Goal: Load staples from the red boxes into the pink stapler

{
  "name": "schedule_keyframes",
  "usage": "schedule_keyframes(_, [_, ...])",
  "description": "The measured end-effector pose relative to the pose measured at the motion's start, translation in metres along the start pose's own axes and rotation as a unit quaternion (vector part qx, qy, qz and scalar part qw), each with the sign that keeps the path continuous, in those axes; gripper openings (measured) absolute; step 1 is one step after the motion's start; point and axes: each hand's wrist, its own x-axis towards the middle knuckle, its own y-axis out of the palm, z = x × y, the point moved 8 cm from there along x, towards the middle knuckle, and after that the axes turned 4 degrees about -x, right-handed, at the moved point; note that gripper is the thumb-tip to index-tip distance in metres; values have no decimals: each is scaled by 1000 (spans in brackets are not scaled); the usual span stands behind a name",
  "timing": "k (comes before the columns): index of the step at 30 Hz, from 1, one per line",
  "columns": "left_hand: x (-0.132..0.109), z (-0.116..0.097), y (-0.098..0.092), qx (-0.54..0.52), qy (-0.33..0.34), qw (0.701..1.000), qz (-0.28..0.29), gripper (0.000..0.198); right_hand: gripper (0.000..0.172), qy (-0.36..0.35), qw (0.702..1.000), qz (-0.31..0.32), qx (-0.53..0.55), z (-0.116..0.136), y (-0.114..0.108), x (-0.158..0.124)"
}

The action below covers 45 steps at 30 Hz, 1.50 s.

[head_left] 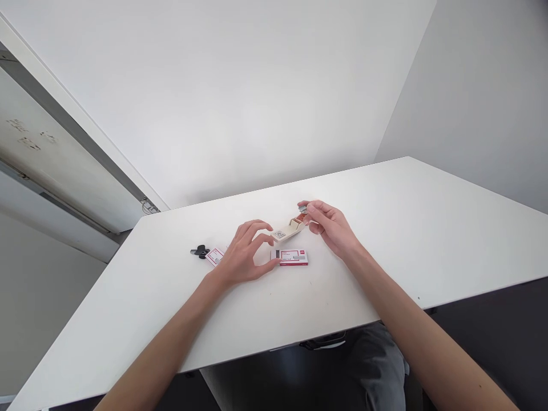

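My right hand point(327, 222) pinches a small silver-grey piece point(303, 209) between thumb and fingertips; it is too small to name. Just below it lies a cream-coloured, opened small carton point(287, 232) with a dark square printed pattern on its flat left part. Its right end shows reddish brown and is partly covered by my right fingers. My left hand point(244, 251) rests on the table with fingers curved and apart, its upper fingertips at the carton's left end. The left thumb tip is by the left end of a red-and-white printed box point(294, 257).
Left of my left hand lie a small black object with a metal end point(200, 251) and a red-and-white card or box point(214, 256), partly hidden by that hand. The white table point(363, 188) has a wall behind it. My leg point(377, 365) is below the near edge.
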Motion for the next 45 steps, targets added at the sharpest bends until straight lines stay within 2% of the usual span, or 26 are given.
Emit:
schedule_keyframes(7, [-2, 9, 0, 42, 13, 998, 42, 39, 36, 70, 979, 184, 45, -9, 31, -11])
schedule_keyframes(12, [-2, 12, 6, 56, 18, 996, 68, 46, 34, 93, 942, 322, 34, -8, 50, -25])
schedule_keyframes(15, [-2, 13, 11, 48, 14, 995, 89, 43, 34, 109, 924, 366, 6, -10, 56, -32])
schedule_keyframes(19, [-1, 10, 11, -6, -2, 996, 85, 39, 33, 109, 933, 343, -2, -11, 53, -29])
schedule_keyframes(24, [-1, 10, 6, -136, -70, 987, 41, 38, 31, 96, 947, 307, 3, -10, 48, -25])
schedule_keyframes(33, [0, 20, 9, -290, -193, 937, 25, 38, 28, 69, 961, 267, -4, -4, 43, -21])
schedule_keyframes(39, [-3, 25, 20, -396, -233, 887, 41, 44, 28, 64, 963, 262, -16, -6, 43, -20])
schedule_keyframes(45, [-6, 25, 30, -414, -251, 872, 69, 49, 26, 46, 970, 234, -45, -6, 41, -18])
